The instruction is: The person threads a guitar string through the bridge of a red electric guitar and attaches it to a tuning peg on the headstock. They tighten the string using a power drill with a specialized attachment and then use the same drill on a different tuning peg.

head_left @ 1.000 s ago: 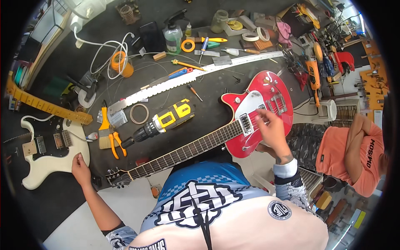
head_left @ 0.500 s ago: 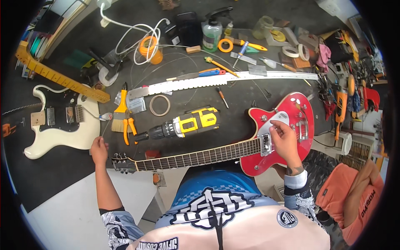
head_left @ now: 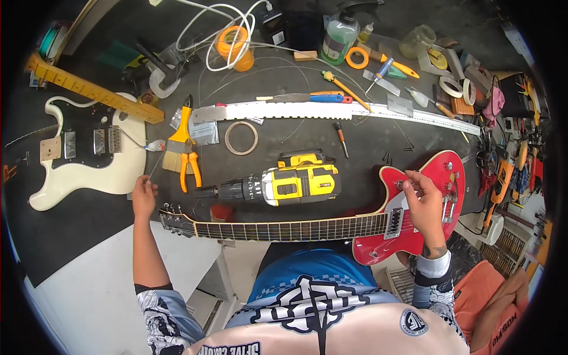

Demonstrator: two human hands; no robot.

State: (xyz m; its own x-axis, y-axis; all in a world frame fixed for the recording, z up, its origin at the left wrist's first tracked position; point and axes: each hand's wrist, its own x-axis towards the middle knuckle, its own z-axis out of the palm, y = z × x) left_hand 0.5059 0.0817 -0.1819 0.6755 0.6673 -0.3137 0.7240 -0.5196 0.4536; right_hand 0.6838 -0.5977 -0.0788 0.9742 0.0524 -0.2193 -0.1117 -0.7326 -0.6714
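A red electric guitar [head_left: 378, 249] lies across in front of me at the bench edge, its body to the right and headstock [head_left: 176, 223] to the left. My left hand [head_left: 144, 197] is just beyond the headstock, fingers pinched on a thin string [head_left: 156, 166] that sticks up from them. Over the guitar's body, my right hand [head_left: 425, 206] has thumb and fingertips drawn together beside a small knob [head_left: 399, 185]. Whatever those fingers hold, if anything, is too small to make out. The guitar's neck [head_left: 290, 231] reaches between both hands.
A yellow-black cordless drill [head_left: 303, 183] lies beyond the neck. Pliers [head_left: 190, 171], a brush [head_left: 181, 137], a tape roll [head_left: 241, 138], a screwdriver [head_left: 341, 140] and a notched straightedge [head_left: 278, 110] lie around it. A white guitar [head_left: 124, 171] rests left. Another person [head_left: 482, 290] sits at right.
My view has shifted, so the bench and red guitar appear moved in the picture. Both hands keep nearly the same places beside the guitar, fingers still pinched.
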